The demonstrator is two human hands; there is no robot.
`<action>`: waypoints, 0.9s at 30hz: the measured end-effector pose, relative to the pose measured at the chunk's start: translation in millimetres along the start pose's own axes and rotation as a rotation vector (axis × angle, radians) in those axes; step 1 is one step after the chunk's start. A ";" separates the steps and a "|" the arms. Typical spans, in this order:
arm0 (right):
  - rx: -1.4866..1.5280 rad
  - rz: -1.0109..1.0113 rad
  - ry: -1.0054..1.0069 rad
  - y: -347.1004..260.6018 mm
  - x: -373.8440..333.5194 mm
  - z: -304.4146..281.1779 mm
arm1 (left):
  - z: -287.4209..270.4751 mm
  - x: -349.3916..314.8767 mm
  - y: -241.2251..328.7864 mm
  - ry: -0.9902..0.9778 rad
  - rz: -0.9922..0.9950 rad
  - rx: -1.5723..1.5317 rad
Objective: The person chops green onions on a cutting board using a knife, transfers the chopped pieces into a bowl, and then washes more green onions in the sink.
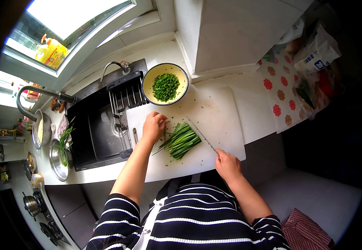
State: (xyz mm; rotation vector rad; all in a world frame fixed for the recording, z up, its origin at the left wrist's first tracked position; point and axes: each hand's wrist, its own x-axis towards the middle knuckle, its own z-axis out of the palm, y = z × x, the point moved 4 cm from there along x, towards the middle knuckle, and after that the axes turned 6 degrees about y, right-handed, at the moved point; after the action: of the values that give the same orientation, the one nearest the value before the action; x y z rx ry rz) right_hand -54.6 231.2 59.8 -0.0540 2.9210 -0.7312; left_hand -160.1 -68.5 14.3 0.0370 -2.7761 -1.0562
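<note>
A bundle of green garlic chives [182, 141] lies on the white cutting board [224, 112], its stalks side by side. My right hand [227, 165] is closed round the handle of a knife [201, 135]; the thin blade slants up and left, close to the bundle's right end. Left of the bundle, my left hand [154, 126] is held with its fingertips pinched together. Whatever may be between those fingertips is too small to make out. Beyond the board's far edge stands a cream bowl [181, 93] with a dark rim, holding chopped chives [166, 86].
Left of the board is a black sink [85, 121] with a rack [120, 116] and a curved tap [43, 89]. A metal bowl [58, 164] with more chives [64, 141] stands beside it. Plastic bags [318, 52] lie at the far right, and small green bits dot the board.
</note>
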 end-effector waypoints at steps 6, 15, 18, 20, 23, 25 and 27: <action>0.003 0.011 -0.011 -2.2 -1.2 0.6 | 10.9 -26.5 22.6 -0.027 -0.051 0.169; -0.016 0.029 -0.098 -9.2 1.0 -5.0 | 41.0 -69.4 84.4 -0.121 0.102 0.389; -0.004 0.015 -0.107 -10.6 -0.6 -6.2 | 50.6 -77.3 80.1 -0.105 0.120 0.352; 0.017 0.007 -0.108 -11.9 -3.2 -7.2 | 51.9 -80.7 81.8 -0.096 0.119 0.364; -0.034 -0.006 -0.064 -13.3 -4.8 -9.3 | 49.6 -81.9 89.1 -0.077 0.098 0.408; -0.056 -0.009 -0.078 -15.1 -3.8 -8.7 | 49.7 -81.1 90.7 -0.085 0.069 0.439; -0.048 -0.033 -0.082 -15.0 -3.6 -8.1 | 51.5 -79.8 89.2 -0.114 0.052 0.418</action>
State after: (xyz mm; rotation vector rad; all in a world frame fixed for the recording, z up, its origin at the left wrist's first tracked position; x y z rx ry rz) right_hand -52.1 222.0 74.3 -0.1346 2.8655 -0.6482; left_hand -86.8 38.7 23.5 -0.0439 -3.0314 -0.4645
